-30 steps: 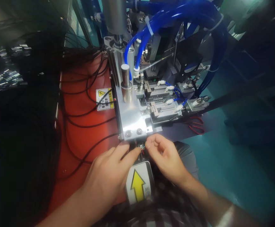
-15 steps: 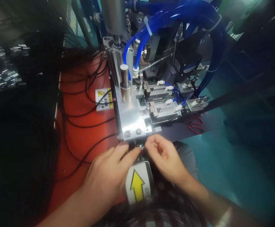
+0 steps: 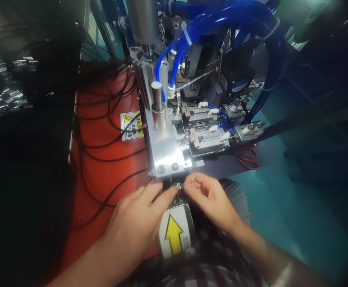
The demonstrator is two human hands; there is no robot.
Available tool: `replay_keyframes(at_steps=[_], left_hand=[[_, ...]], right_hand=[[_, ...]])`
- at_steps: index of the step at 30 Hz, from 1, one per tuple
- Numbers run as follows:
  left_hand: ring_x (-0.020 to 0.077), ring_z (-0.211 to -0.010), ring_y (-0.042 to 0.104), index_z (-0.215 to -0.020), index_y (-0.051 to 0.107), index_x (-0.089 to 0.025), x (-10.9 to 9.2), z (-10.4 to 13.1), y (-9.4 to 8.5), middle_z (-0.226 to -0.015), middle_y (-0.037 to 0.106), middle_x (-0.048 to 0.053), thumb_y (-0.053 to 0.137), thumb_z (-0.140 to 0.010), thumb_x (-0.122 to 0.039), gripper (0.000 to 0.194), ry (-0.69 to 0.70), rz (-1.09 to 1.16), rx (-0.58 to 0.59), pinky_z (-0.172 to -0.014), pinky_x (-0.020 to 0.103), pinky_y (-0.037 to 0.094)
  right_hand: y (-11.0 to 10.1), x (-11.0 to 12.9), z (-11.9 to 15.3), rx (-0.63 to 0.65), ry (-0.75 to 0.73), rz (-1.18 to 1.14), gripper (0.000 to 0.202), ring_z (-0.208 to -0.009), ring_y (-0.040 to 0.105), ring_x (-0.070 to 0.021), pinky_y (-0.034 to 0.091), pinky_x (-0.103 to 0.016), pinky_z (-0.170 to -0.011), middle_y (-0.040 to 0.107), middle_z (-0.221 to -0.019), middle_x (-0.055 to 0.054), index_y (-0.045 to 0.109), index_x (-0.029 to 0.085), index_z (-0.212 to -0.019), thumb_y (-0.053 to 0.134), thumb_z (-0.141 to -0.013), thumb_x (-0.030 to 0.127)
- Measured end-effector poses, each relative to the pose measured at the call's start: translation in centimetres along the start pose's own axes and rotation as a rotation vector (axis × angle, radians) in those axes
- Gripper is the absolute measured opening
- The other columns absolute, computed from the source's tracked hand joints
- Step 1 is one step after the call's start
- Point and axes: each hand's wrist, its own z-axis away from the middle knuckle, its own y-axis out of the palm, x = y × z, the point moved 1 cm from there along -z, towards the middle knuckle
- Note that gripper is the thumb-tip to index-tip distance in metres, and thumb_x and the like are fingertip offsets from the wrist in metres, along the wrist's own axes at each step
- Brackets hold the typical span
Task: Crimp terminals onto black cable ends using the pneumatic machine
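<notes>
Head camera view shows a small bunch of thin wires (image 3: 179, 186) between the person's two hands, just below the front edge of a shiny metal plate (image 3: 165, 145). From the middle of the left hand (image 3: 141, 213), the wires lie toward two o'clock, right at the tip of its thumb; from the right hand (image 3: 208, 195), they lie between nine and ten o'clock, at its fingertips. The left thumb and forefinger stand apart in a spread shape, the thumb tip against the near side of the bunch; what its hidden fingers do underneath, I cannot tell. On the right hand, thumb and forefinger are brought together and appear pinched on the greenish wire ends. The wires are very fine and short: greenish and whitish strands run across toward the right fingertips, and one bright red strand hangs below them toward six o'clock. Their ends are too small to make out. Farther toward six o'clock sits a white label (image 3: 175, 231) with a yellow arrow pointing up at the wires. A red tabletop (image 3: 114, 179) spreads toward nine o'clock, crossed by black cables (image 3: 115, 160). Thick blue hoses (image 3: 236, 16) arch toward one o'clock, and a red-handled tool (image 3: 253, 164) lies between two and three o'clock.
</notes>
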Motion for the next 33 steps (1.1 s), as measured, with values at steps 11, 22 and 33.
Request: replay_keyframes(at_steps=[11, 22, 33], left_hand=[[0.0170, -0.066, 0.056, -0.116, 0.057, -0.020, 0.1, -0.1, 0.1, -0.082, 0.055, 0.003, 0.038, -0.094, -0.017, 0.029, -0.009, -0.006, 0.014, -0.054, 0.027, 0.041], [0.0177, -0.066, 0.056, -0.115, 0.058, -0.018, 0.0, 0.0, 0.0, -0.084, 0.056, 0.005, 0.042, -0.091, -0.022, 0.029, 0.000, -0.010, 0.020, -0.053, 0.028, 0.043], [0.0190, -0.066, 0.057, -0.116, 0.058, -0.017, -0.1, 0.0, 0.0, -0.084, 0.055, 0.005, 0.043, -0.091, -0.022, 0.030, -0.007, 0.017, 0.024, -0.054, 0.030, 0.045]], right_hand=[[-0.1, -1.2, -0.2, -0.096, -0.205, 0.105, 0.014, -0.056, 0.040, -0.0113, 0.035, -0.024, -0.052, 0.048, -0.062, 0.004, 0.058, 0.019, -0.078, 0.061, -0.086, 0.031], [0.7, -2.5, -0.2, -0.151, -0.207, -0.059, 0.018, -0.056, 0.042, -0.0113, 0.037, -0.025, -0.055, 0.051, -0.065, 0.003, 0.057, 0.019, -0.077, 0.063, -0.083, 0.035], [1.2, -2.3, 0.3, -0.155, -0.195, -0.075, 0.021, -0.052, 0.038, -0.0099, 0.035, -0.023, -0.050, 0.046, -0.059, 0.005, 0.056, 0.019, -0.076, 0.062, -0.085, 0.036]])
